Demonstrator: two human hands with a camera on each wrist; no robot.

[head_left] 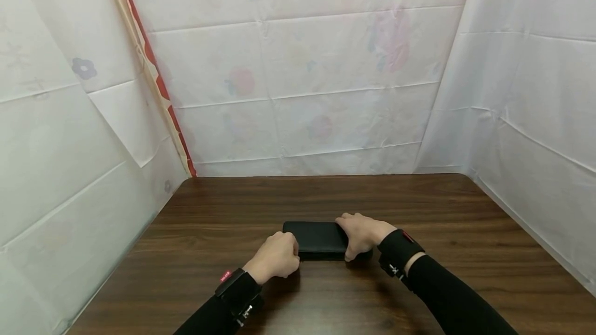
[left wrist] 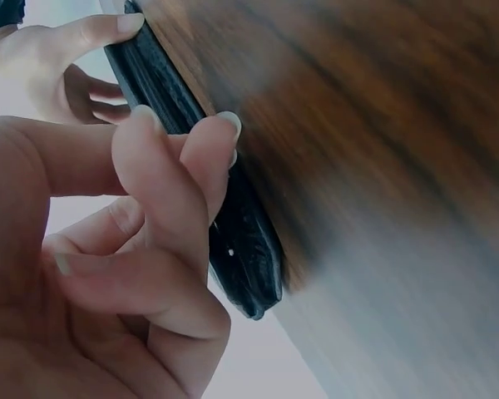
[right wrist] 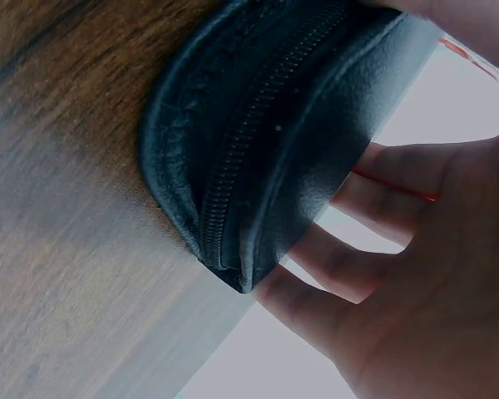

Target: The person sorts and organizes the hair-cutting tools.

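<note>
A black zip wallet [head_left: 316, 239] with a leathery surface lies flat on the wooden table. At its near left corner is my left hand [head_left: 278, 256], with fingers curled. In the left wrist view, the thumb and fingertips [left wrist: 150, 145] pinch together at the wallet's zipped edge [left wrist: 245, 241]; what lies between them is hidden. My right hand [head_left: 363, 234] grips the wallet's right end, thumb on the near edge and fingers over the top. Around that end runs the zipper [right wrist: 241, 141], its teeth joined where the right wrist view shows them.
The dark wooden table [head_left: 209, 211] extends on all sides of the wallet. White printed sheets [head_left: 298, 81] hang behind it and along both sides. A red and cream strip [head_left: 153, 69] runs down the back left corner. Both wrists wear black bands [head_left: 400, 249].
</note>
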